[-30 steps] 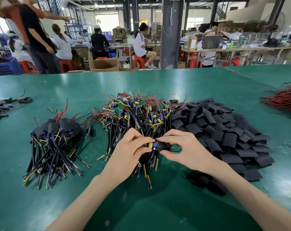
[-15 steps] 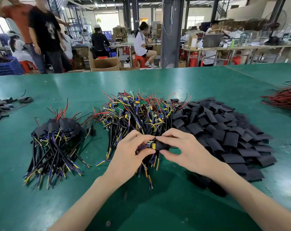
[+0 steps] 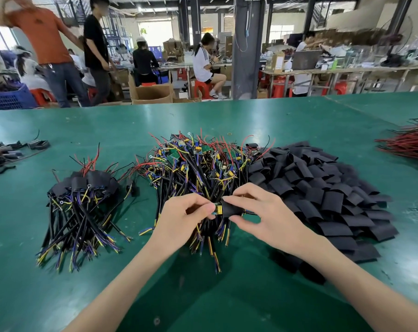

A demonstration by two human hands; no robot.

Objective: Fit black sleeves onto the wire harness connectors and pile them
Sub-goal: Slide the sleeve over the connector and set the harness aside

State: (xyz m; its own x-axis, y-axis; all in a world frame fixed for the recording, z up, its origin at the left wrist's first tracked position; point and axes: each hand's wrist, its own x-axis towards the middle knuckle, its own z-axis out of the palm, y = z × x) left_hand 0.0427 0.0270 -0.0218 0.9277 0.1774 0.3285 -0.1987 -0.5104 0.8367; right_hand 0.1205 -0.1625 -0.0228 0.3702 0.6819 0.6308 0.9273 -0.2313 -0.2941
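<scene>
At the far left edge of the green surface (image 3: 227,121) lies a small scatter of black pieces and wires (image 3: 9,152), well apart from your work. Three heaps sit in front of you. The first is the pile of sleeved harnesses (image 3: 83,195), black-covered ends bunched at the far side and wire tails fanning toward you, too many to count. In the middle is the larger heap of bare harnesses (image 3: 203,164), with green boards and yellow parts showing among the wires. Over its near edge your left hand (image 3: 181,221) pinches one connector board (image 3: 218,209) between the thumb and curled fingers (image 3: 203,207). Touching the board on its right is one black sleeve (image 3: 232,209), gripped by your right hand (image 3: 270,216) with fingers (image 3: 239,200) on top and thumb beneath. Only the board's yellow and green tip shows between your two hands. Just right of that hand spreads the heap of loose sleeves (image 3: 323,188), far too many to count. At the far right edge lies one bundle of red and black wires (image 3: 409,142).
</scene>
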